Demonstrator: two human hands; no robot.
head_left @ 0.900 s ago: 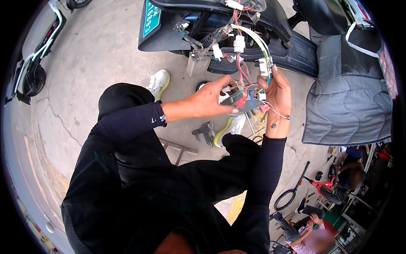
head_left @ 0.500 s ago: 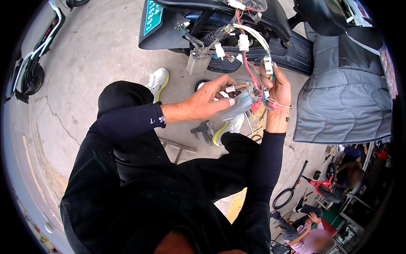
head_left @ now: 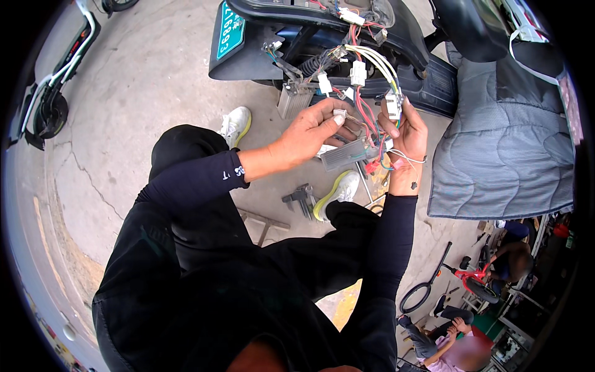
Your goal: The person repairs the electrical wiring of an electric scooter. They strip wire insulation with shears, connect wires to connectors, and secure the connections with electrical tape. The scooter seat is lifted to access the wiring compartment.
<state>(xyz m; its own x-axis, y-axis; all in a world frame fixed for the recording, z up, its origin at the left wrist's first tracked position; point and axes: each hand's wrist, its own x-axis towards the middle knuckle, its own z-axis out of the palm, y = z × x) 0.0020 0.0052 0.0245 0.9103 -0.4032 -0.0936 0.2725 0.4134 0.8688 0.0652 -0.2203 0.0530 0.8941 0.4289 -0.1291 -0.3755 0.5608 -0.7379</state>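
My left hand (head_left: pixel 310 136) pinches a small pale connector (head_left: pixel 339 115) with thin wires between thumb and fingers. My right hand (head_left: pixel 409 133) grips the wiring bundle (head_left: pixel 370 118), near a white connector block (head_left: pixel 392 106) with white, yellow and blue wires. A grey rectangular part (head_left: pixel 343 155) hangs among red connectors (head_left: pixel 372 167) just below my left fingers. More white connectors (head_left: pixel 357 73) dangle from the black scooter (head_left: pixel 310 18), where a finned metal box (head_left: pixel 291 101) sits low under the body.
A quilted grey cover (head_left: pixel 496 142) hangs at right. Another scooter (head_left: pixel 52 118) stands at upper left. Metal tools (head_left: pixel 300 199) and a stand (head_left: pixel 266 222) lie by my feet. At lower right are two people (head_left: pixel 443 347) (head_left: pixel 514 260) and a red bike (head_left: pixel 471 279).
My left thumb has moved up off the grey part onto a small connector, and the hand is slightly higher. The grey part and wire bundle have turned a little.
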